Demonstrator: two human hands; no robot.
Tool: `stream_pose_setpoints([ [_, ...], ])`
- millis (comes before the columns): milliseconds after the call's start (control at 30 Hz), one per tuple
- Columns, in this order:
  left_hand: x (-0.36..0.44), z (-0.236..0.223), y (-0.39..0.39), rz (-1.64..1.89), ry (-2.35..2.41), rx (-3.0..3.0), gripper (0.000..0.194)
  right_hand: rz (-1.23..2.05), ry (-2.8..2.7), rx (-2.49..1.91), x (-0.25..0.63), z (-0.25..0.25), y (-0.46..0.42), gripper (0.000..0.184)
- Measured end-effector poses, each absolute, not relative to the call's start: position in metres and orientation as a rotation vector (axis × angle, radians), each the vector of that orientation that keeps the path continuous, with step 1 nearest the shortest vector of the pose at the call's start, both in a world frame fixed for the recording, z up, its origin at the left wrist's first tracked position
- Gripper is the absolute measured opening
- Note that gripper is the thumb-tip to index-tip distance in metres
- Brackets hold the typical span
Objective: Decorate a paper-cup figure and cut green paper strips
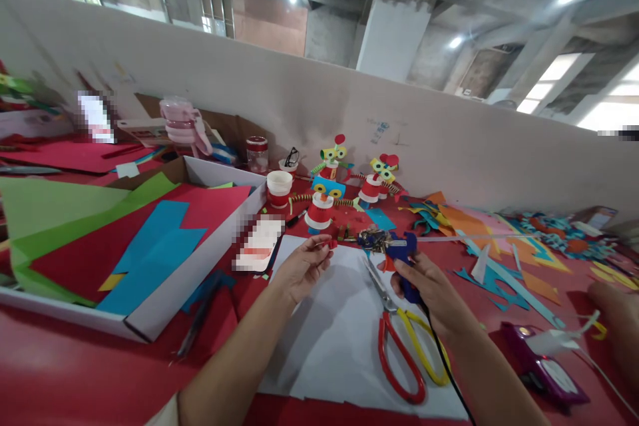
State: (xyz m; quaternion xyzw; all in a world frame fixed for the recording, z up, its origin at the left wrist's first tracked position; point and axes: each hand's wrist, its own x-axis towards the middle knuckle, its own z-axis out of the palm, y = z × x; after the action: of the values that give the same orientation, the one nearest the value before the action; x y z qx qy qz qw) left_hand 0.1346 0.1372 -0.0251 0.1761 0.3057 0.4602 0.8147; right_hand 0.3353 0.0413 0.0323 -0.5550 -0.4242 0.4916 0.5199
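Note:
My left hand (302,267) pinches a small red paper piece (331,244) over a white sheet (329,339) on the red table. My right hand (430,293) grips a blue hot glue gun (403,254), its nozzle pointing left toward the red piece; a black cord runs back along my forearm. Red-and-yellow-handled scissors (399,339) lie on the white sheet between my two hands. Just beyond stand paper-cup figures (319,210) with coiled arms and paper eyes.
A white box (200,266) with red, green and blue paper sheets sits at left. Paper scraps (499,246) litter the right side. A purple device (544,366) lies at the near right, beside another person's hand (616,306). A white partition wall (319,100) runs behind.

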Motion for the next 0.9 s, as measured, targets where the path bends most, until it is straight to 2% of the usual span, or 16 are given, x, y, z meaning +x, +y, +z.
stream_pose_setpoints([
  [267, 0.135, -0.027, 0.138, 0.977, 0.673, 0.374, 0.026, 0.862, -1.308, -1.370, 0.324, 0.026, 0.036, 0.041],
  [567, 0.135, -0.024, 0.135, 0.956, 0.675, 0.387, 0.024, 0.805, -1.420, -1.381, 0.319, 0.024, 0.036, 0.026],
  [900, 0.135, -0.026, 0.135, 0.942, 0.668, 0.399, 0.025, 0.795, -1.428, -1.426, 0.316, 0.025, 0.035, 0.026],
])
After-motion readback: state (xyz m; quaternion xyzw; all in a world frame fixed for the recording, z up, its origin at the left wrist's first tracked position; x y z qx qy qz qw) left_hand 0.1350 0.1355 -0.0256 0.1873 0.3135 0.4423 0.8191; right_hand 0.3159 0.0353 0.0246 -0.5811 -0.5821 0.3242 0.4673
